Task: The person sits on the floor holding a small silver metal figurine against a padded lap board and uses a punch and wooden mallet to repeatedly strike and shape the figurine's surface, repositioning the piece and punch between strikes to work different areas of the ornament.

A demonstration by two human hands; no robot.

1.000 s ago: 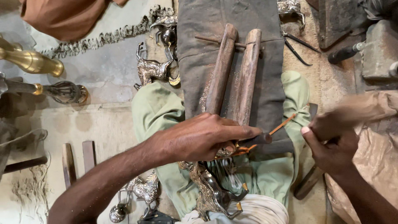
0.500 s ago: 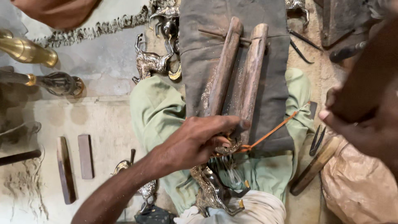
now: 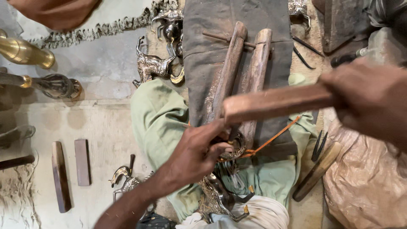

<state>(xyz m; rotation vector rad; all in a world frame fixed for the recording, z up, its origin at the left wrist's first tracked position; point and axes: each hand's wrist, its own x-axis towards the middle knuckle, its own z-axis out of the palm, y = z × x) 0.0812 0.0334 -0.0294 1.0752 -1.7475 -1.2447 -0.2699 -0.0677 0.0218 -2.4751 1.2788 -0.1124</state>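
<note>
My left hand (image 3: 197, 154) presses down on a small metal piece (image 3: 237, 146) at the near end of two long wooden bars (image 3: 254, 72) that lie side by side on a dark grey cloth (image 3: 203, 51) over my lap. My right hand (image 3: 369, 99) is raised at the right and grips a flat wooden stick (image 3: 275, 101), held level above the bars and pointing left. An orange cord (image 3: 271, 140) runs from the metal piece toward the right. A silvery metal figure (image 3: 216, 195) lies on my green trousers (image 3: 157, 118) below the left hand.
On the floor at left lie two flat dark blocks (image 3: 70, 169), brass vases (image 3: 25, 53) and a silvery animal figure (image 3: 152, 65). A wood-handled tool (image 3: 316, 169) and a tan sack (image 3: 369, 182) sit at right. A braided metal strip (image 3: 101, 27) lies at the top.
My right hand has risen from beside my lap and now holds the wooden stick out over the bars. The left hand has stayed on the metal piece.
</note>
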